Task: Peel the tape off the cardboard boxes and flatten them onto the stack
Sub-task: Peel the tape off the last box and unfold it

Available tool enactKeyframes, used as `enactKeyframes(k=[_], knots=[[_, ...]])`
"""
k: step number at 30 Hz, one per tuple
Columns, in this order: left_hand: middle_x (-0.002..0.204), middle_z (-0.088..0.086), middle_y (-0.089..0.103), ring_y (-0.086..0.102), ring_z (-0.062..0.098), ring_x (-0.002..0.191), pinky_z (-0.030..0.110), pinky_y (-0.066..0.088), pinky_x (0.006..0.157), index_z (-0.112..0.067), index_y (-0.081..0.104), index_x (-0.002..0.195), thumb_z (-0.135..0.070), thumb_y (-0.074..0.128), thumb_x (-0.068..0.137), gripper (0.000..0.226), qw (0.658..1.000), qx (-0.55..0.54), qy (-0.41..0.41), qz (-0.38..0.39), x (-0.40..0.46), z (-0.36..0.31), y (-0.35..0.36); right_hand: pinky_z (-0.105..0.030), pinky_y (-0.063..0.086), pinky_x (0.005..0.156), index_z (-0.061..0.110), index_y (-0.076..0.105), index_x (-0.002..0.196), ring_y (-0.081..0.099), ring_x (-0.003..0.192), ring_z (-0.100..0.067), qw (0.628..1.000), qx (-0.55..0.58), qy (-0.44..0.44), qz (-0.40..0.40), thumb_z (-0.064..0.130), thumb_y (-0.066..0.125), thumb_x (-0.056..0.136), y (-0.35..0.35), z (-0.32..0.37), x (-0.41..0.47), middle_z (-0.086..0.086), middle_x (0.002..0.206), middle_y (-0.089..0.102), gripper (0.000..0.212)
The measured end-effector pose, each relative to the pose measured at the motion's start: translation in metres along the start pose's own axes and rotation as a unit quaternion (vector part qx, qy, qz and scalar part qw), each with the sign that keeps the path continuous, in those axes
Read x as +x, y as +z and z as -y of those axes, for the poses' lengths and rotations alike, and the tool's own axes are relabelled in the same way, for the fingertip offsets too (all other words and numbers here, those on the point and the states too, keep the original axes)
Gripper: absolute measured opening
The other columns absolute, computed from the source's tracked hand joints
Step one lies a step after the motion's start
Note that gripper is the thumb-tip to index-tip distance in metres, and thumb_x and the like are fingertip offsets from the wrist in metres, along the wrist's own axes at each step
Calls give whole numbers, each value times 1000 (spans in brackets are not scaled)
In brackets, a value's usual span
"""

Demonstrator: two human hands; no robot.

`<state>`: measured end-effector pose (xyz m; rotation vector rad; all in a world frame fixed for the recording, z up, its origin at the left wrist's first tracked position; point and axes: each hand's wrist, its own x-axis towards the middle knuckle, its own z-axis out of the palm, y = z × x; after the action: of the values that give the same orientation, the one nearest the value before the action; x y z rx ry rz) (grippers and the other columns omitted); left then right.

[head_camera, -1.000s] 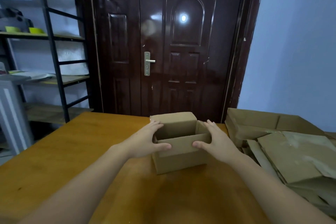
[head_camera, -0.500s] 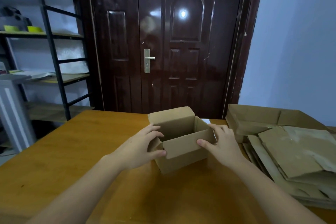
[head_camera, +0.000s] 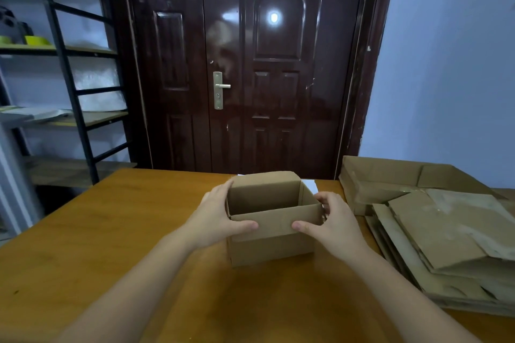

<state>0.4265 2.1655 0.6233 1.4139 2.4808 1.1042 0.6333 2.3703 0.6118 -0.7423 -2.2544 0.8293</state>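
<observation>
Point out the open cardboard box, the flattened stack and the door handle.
open cardboard box (head_camera: 271,242), head view, near front wall.
flattened stack (head_camera: 434,234), head view, top sheet.
door handle (head_camera: 222,86), head view, lever.

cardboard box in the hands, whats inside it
Nothing shows inside the open cardboard box: only bare inner walls. Its near wall hides the bottom. The left hand and right hand grip its sides on the table.

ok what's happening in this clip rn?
A person is breaking down cardboard. Both hands, left hand and right hand, grip the sides of a small open cardboard box standing upright on the wooden table. It isn't flattened yet. A stack of flattened boxes lies to the right.
</observation>
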Motion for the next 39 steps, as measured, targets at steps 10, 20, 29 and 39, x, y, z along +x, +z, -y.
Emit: enactKeyframes(k=[10, 20, 29, 39], knots=[[143, -26, 38, 44, 4, 130, 15, 45, 96, -35, 25, 160, -71, 82, 67, 115, 998, -63, -18, 27, 0, 3, -7, -38, 58, 92, 28, 51, 135, 55, 115, -14, 996, 37, -5, -84, 53, 89, 67, 21, -6, -15, 8, 130, 53, 81], [164, -8, 35, 41, 22, 146, 45, 39, 114, -36, 8, 165, -75, 72, 67, 123, 954, -248, -150, -75, -54, 17, 27, -49, 37, 112, 37, 11, 161, 36, 145, -21, 987, 124, 97, -18, 63, 79, 61, 7, -27, -35, 6, 164, 29, 124], [139, -14, 42, 43, 5, 126, 23, 43, 107, -36, 20, 158, -49, 85, 80, 103, 991, -108, -73, -35, -60, -2, 42, -6, 40, 95, 50, 16, 152, 40, 128, 5, 975, 165, 47, 141, 26, 83, 83, 22, -26, -46, 30, 138, 38, 99], [143, -18, 31, 50, 5, 119, 28, 55, 93, -48, -10, 160, -37, 86, 79, 126, 998, -22, -16, -54, -56, -18, 12, -26, 46, 105, 72, 3, 141, 46, 134, -3, 988, 149, -27, 28, 34, 75, 88, -9, 5, -41, 24, 145, 42, 98]])
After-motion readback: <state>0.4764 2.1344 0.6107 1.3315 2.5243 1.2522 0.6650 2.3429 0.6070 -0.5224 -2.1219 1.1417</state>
